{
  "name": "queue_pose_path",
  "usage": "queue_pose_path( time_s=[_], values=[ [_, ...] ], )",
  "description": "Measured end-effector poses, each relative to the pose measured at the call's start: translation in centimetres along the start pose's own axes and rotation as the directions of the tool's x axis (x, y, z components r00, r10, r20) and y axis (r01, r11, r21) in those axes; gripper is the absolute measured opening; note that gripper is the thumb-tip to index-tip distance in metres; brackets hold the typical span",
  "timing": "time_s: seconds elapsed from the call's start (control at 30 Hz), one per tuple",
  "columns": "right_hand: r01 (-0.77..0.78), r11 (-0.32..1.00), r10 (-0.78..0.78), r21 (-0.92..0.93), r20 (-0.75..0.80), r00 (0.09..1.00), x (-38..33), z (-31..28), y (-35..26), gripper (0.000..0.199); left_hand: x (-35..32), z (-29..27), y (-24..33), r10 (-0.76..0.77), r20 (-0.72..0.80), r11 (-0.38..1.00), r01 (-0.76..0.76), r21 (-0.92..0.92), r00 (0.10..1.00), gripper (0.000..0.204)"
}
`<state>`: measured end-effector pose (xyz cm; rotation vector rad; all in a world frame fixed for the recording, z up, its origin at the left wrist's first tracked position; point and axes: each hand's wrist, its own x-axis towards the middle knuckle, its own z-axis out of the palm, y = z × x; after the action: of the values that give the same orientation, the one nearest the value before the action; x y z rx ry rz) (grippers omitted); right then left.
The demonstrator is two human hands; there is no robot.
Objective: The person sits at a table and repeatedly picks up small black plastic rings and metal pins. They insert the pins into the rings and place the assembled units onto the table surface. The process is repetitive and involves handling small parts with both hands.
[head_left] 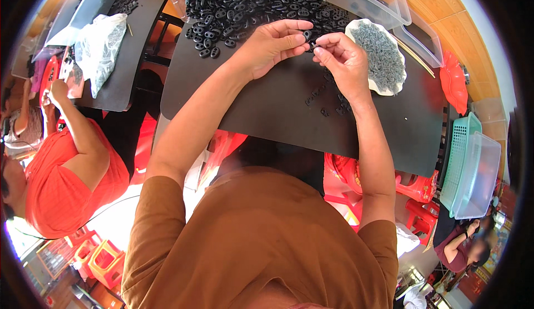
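Observation:
Over the far part of the dark table, my left hand (pixel 278 44) pinches a small black oval piece with two holes (pixel 306 34) between thumb and fingers. Close beside it, my right hand (pixel 347 61) has thumb and fingertips pressed together; what they hold is too small to make out. Beyond both hands spreads a large heap of similar black two-holed pieces (pixel 239 8). To the right of my right hand, a white scalloped dish (pixel 398 81) carries many small grey slender parts (pixel 378 55). Some small black parts (pixel 325 111) lie scattered on the table below my hands.
Clear plastic bins (pixel 378 3) stand at the far edge, with thin sticks (pixel 414 53) near them. A red dish (pixel 453 83) and a green basket (pixel 456 161) are at the right. On the left, a person in red (pixel 78 181) sits by another table with a plastic bag (pixel 103 50).

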<state>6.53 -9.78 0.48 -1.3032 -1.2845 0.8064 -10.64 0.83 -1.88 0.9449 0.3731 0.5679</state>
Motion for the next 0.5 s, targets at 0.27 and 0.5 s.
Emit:
queue_pose_path(
  time_s=[0.27,0.5],
  values=[
    [-0.022,1.0,0.022,0.007,-0.034,0.999,0.09,-0.07,0.16,0.01,0.15,-0.26,-0.22,0.032,-0.016,0.999,-0.032,0.017,0.999,0.024],
    [0.0,0.998,-0.002,-0.06,-0.028,1.0,0.16,0.21,0.71,0.01,0.41,-0.36,-0.64,0.059,-0.026,0.998,-0.059,-0.032,0.998,0.018]
  ],
)
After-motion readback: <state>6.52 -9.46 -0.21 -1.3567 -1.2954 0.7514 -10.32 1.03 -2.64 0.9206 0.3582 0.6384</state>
